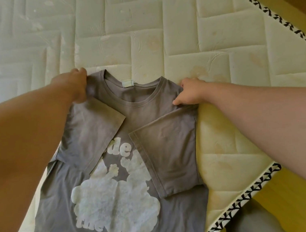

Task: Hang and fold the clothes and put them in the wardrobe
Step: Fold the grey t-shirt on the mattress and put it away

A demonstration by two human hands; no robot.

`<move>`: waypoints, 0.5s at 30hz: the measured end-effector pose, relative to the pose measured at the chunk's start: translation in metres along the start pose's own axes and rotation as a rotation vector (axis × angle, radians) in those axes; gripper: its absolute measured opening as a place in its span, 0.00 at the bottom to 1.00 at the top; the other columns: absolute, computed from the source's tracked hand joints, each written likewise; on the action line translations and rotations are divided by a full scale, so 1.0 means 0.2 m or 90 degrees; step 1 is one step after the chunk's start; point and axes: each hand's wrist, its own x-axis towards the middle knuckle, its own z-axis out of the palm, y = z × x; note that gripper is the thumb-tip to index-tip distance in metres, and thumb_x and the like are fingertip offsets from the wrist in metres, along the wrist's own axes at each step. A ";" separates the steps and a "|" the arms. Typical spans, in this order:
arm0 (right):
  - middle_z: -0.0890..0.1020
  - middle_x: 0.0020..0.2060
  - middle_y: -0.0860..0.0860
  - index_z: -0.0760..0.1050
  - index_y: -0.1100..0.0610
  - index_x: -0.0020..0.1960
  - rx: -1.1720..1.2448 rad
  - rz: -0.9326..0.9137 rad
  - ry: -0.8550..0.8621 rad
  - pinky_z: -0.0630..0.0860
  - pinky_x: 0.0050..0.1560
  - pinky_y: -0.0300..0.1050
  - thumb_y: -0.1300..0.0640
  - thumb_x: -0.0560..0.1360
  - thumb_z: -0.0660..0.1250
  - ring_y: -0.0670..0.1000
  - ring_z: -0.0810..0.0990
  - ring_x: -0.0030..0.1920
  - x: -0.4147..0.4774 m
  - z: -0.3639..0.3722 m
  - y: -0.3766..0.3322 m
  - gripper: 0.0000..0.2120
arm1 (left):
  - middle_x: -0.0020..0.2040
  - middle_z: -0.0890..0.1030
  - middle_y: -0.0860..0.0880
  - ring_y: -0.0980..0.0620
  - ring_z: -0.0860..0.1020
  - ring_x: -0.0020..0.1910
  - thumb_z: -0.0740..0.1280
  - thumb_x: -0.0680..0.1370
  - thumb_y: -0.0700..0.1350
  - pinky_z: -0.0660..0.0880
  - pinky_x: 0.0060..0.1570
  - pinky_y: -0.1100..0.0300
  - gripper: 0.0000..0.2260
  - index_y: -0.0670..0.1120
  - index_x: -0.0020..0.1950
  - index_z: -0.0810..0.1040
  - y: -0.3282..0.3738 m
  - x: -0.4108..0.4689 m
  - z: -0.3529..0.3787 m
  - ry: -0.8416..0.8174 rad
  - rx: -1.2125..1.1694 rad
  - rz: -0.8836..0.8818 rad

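You are leaning over a quilted cream mattress (138, 23) that is filling most of the view, its woven black-and-white border trim (242, 199) running along the edge on your right, with a wooden bed frame (299, 204) showing beyond it. A grey T-shirt (178, 217) is lying front side up on the mattress near that edge, collar pointing away from you and its hem running out of the bottom of the view. A large white print (115, 201) of puffy shapes and lettering (partly covered, so the words are not readable in full) is spreading across the chest. Both short sleeves are lying folded inward over the front: the left sleeve (93, 131) is slanting toward the middle, and the right sleeve (171, 151) is covering the right edge of the print. Your left hand (73, 84) is gripping the shirt's left shoulder, fingers curled over the fabric. Your right hand (189, 93) is pinching the right shoulder just beside the collar, thumb and fingers closed on the cloth. A small pale label (128, 83) is sitting inside the back of the neckline.
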 end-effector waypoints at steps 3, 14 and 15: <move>0.75 0.66 0.55 0.68 0.57 0.71 -0.040 -0.012 -0.081 0.74 0.65 0.55 0.42 0.62 0.82 0.58 0.75 0.64 -0.06 -0.04 -0.03 0.45 | 0.67 0.66 0.41 0.35 0.77 0.55 0.75 0.69 0.38 0.79 0.48 0.44 0.39 0.43 0.76 0.60 0.01 0.00 0.03 -0.015 0.002 -0.018; 0.79 0.55 0.56 0.74 0.60 0.64 -0.174 -0.029 -0.017 0.77 0.55 0.50 0.52 0.67 0.81 0.59 0.79 0.56 -0.15 -0.01 -0.05 0.30 | 0.41 0.78 0.49 0.49 0.78 0.38 0.76 0.70 0.49 0.77 0.40 0.56 0.12 0.47 0.49 0.80 0.02 -0.04 0.01 -0.082 0.169 0.025; 0.80 0.52 0.55 0.76 0.61 0.61 -0.149 -0.022 -0.015 0.78 0.53 0.49 0.52 0.67 0.81 0.59 0.80 0.54 -0.16 -0.01 -0.05 0.28 | 0.38 0.80 0.49 0.50 0.79 0.36 0.75 0.70 0.48 0.78 0.39 0.57 0.08 0.47 0.45 0.81 0.01 -0.04 0.01 -0.083 0.162 0.020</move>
